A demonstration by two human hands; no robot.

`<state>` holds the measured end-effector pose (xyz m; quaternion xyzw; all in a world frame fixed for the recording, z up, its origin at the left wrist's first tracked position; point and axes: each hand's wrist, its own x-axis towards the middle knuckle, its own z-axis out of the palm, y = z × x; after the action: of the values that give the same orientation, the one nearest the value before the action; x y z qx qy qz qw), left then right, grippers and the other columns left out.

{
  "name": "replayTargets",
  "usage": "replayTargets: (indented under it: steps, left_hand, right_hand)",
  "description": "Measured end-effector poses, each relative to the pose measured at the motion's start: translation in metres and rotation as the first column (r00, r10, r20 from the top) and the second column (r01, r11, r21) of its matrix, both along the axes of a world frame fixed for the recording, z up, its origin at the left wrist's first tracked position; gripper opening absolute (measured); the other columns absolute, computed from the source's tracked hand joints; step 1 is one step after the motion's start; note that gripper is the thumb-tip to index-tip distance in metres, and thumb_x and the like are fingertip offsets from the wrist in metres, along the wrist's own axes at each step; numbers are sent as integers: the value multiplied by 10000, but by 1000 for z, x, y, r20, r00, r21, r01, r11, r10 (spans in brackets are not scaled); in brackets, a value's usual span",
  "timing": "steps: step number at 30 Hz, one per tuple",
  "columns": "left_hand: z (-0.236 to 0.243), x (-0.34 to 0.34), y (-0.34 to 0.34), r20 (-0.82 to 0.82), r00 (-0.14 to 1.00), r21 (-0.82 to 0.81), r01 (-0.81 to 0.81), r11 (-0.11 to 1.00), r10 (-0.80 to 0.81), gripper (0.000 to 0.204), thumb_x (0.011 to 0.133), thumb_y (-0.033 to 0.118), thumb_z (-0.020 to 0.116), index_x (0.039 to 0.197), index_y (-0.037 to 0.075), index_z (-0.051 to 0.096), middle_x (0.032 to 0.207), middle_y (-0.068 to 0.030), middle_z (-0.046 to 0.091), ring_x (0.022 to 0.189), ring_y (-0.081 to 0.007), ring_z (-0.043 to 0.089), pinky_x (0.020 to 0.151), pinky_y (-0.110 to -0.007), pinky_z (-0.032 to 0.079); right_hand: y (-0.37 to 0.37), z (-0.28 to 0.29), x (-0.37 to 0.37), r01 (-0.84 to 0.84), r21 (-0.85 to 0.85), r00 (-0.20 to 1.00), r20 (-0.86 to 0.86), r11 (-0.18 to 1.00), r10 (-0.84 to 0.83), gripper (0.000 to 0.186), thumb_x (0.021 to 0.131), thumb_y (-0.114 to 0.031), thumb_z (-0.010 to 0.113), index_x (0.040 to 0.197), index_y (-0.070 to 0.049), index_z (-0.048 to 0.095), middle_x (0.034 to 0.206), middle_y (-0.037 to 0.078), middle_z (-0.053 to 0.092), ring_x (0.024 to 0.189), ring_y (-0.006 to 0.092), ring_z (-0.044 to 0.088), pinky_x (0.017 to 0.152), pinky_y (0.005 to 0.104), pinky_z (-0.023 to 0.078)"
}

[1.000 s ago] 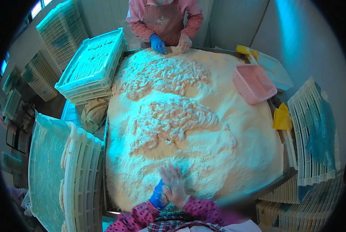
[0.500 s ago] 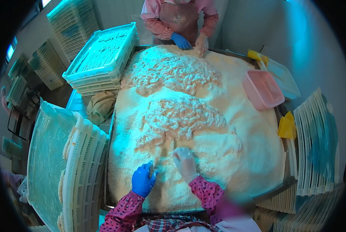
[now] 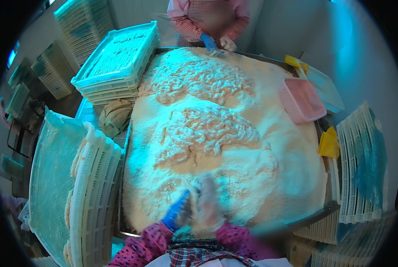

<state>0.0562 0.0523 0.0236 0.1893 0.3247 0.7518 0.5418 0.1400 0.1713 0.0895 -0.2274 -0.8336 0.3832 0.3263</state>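
A wide table is covered with pale crumb-like coating point(image 3: 296, 178), and a heap of coated, pale strips point(image 3: 208, 129) lies in its middle. In front of this heap my left hand point(image 3: 179, 212), in a blue glove, is close beside my right hand point(image 3: 209, 202), in a thin whitish glove. Both are somewhat smeared by motion. Their fingers look closed round a pale coated strip point(image 3: 192, 189), whose lower part is hidden between the palms. Loose crumbs lie under and around both hands. A second heap of strips point(image 3: 203, 80) sits farther back.
Stacked white trays point(image 3: 110, 55) with rows of strips stand at the far left; more trays point(image 3: 96, 187) lean at near left. A brown cloth point(image 3: 115, 116) is between. A pink basket point(image 3: 303, 101) and yellow cloth point(image 3: 329, 143) sit right. A co-worker's gloved hands point(image 3: 217, 43) work across.
My hands have come together from apart, with the left moving right and the right drawn slightly nearer me. The co-worker's hands have shifted, and that person leans farther forward.
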Motion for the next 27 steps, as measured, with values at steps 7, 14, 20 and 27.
replayTargets:
  steps: [7, 14, 20, 27]
  left_hand:
    - [14, 30, 1, -517, 791, 45, -357, 933, 327, 603, 986, 226, 338, 1451, 26, 10, 1518, -120, 67, 1393, -197, 86, 1128, -325, 108]
    - [98, -44, -57, 414, 839, -193, -299, 935, 354, 490, 937, 419, 470, 1288, 79, 439, 1051, -66, 551, 757, -127, 516, 685, -276, 467]
    - [219, -146, -164, -344, 368, -70, -928, 367, 864, 411, 946, 425, 429, 1156, 76, 486, 1033, -86, 561, 854, -165, 530, 717, -324, 482]
    - [190, -191, -291, -839, 521, -466, -838, 284, 159, 527, 953, 443, 394, 1323, 70, 441, 1292, -124, 493, 1184, -234, 450, 1037, -371, 306]
  right_hand:
    - [-43, 19, -21, -383, -23, 922, -70, 923, 381, 699, 922, -471, 285, 1402, 36, 241, 1446, 231, 257, 1357, 400, 185, 1096, 513, 93]
    - [4, -12, -2, -152, -215, 929, 302, 965, 214, 448, 852, -165, 590, 1243, 12, 459, 1212, 172, 513, 1067, 300, 513, 887, 384, 419]
    - [5, -16, -13, -179, -380, 984, -78, 908, 162, 387, 777, -80, 641, 1152, -34, 558, 1095, 153, 583, 927, 298, 571, 809, 378, 467]
    - [15, -19, 1, -246, -6, 954, 176, 969, 243, 403, 743, -132, 668, 1124, -48, 567, 1064, 141, 579, 951, 319, 536, 834, 406, 435]
